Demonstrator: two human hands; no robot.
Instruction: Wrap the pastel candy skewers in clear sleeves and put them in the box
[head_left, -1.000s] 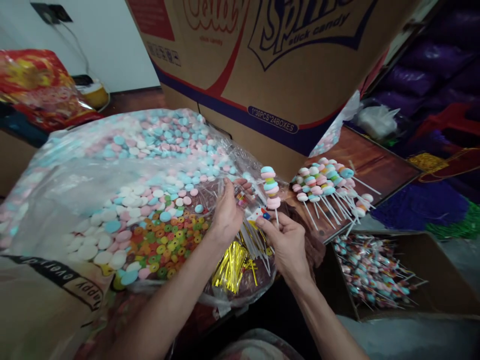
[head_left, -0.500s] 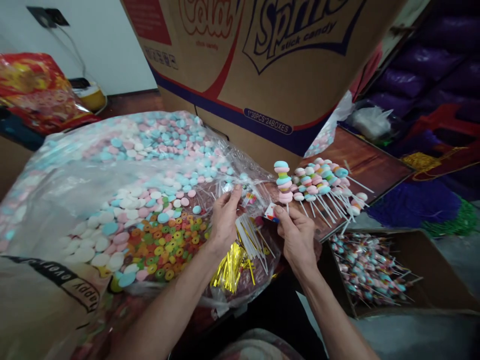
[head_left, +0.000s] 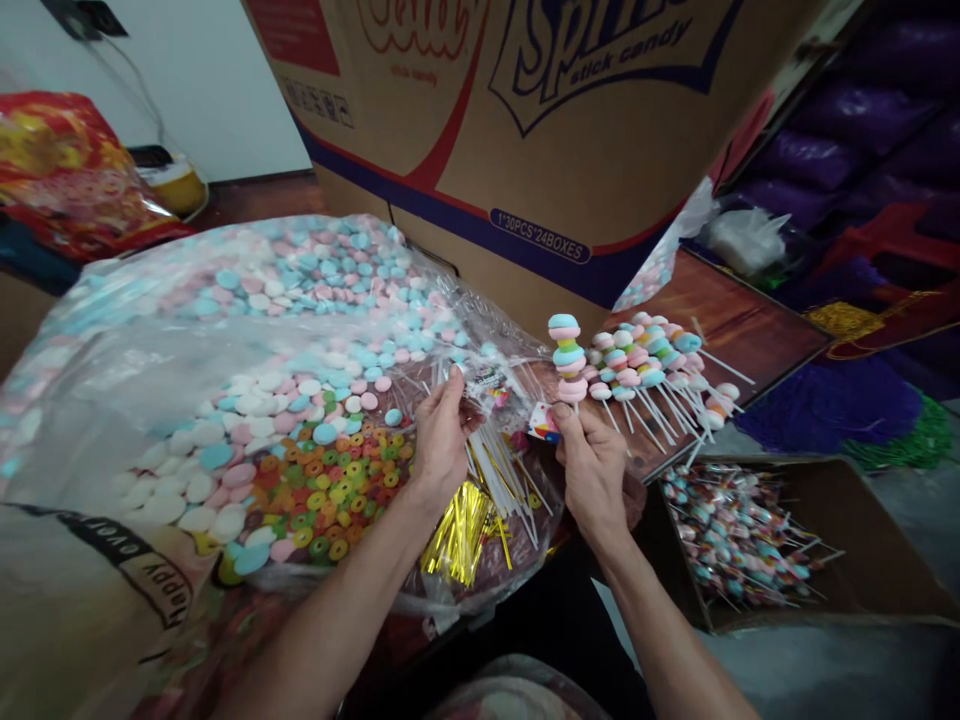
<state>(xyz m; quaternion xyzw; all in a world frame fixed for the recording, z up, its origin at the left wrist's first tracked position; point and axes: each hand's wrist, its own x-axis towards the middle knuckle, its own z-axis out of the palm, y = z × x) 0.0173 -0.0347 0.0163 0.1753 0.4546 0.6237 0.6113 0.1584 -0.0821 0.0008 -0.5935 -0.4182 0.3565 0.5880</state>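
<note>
My right hand (head_left: 596, 465) is closed around the stick of a candy skewer (head_left: 568, 360), held upright with blue, pink and yellow-green pieces stacked on it. A small printed packet (head_left: 541, 421) is also pinched by that hand, beside the skewer's stick. My left hand (head_left: 442, 430) has its thumb raised and its fingers curled; whatever lies between them is hidden. Right by it are clear printed wrappers (head_left: 491, 385), white sticks (head_left: 501, 462) and gold twist ties (head_left: 459, 535). Ring gummies (head_left: 330, 490) and pastel marshmallows (head_left: 202, 435) spread out to its left.
Finished-looking skewers (head_left: 645, 355) lie in a pile at the table's right. Below them, an open carton (head_left: 877, 560) holds wrapped skewers. A large cardboard box (head_left: 450, 130) stands at the back. A clear plastic bag (head_left: 90, 390) covers the left side; a red packet (head_left: 67, 180) sits behind.
My left hand has shifted slightly left, away from the printed wrappers. My right hand keeps the skewer and packet in nearly the same place.
</note>
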